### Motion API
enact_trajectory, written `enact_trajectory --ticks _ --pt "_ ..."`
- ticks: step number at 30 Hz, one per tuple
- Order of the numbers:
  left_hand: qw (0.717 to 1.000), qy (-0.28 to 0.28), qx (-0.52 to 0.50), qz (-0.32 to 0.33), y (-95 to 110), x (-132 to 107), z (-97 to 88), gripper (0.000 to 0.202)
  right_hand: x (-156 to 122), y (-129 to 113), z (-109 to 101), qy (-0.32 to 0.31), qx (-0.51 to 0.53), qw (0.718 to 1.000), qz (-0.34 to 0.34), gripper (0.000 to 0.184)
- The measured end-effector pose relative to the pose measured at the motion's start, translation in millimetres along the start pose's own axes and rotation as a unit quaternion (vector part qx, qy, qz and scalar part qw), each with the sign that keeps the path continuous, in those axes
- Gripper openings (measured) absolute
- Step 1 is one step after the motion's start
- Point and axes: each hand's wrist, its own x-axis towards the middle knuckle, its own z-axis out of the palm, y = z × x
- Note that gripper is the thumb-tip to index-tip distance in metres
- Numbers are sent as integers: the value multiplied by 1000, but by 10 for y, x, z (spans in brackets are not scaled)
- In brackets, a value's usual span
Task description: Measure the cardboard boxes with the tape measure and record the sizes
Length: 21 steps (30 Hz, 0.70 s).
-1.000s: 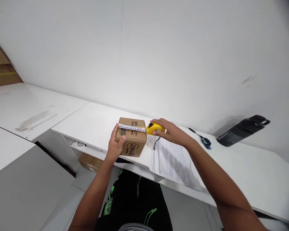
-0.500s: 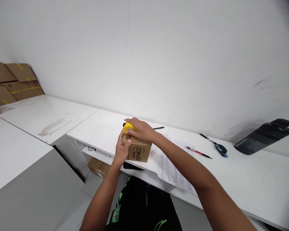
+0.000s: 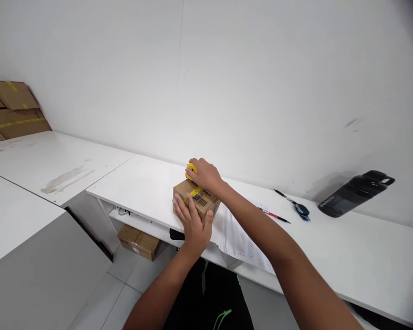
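Note:
A small brown cardboard box [image 3: 183, 189] sits on the white desk, with yellow tape and a printed label on its top. My left hand [image 3: 194, 224] lies spread against its near side and top edge, fingers stretched out and apart. Just beyond the box's far edge, my right hand [image 3: 207, 175] is closed around a yellow tape measure [image 3: 190, 170]. Its wrist and forearm pass over the right part of the box. No pulled-out blade can be made out.
Printed papers [image 3: 242, 243], a red and black pen [image 3: 274, 215], a dark strap-like item [image 3: 301, 210] and a black bottle [image 3: 351, 195] lie to the right. Taped cartons [image 3: 19, 121] are stacked at far left. Another carton [image 3: 139, 240] sits below the desk.
The box has turned so that its taped, labelled top now shows. My left hand has shifted from its left side to the near side, spreading out. My right hand carried the tape measure slightly up and right.

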Motion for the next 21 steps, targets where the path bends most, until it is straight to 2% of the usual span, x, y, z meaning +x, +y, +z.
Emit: enact_trajectory --ticks 3,5,9,15,21 --pt "988 6 58 141 -152 85 -30 51 -62 -15 5 -10 -8 999 -43 37" --pt "981 17 77 180 -220 134 -47 43 -119 -1 -25 -11 -14 998 -59 36" --pt "978 37 105 179 -208 137 -45 43 -323 99 -156 -25 -21 997 -69 36" --pt "977 33 106 182 -166 123 -48 42 -886 338 -379 -36 -19 997 -59 36" --pt "980 24 94 172 -190 132 -43 42 -1231 464 -420 -14 -53 996 -69 36"
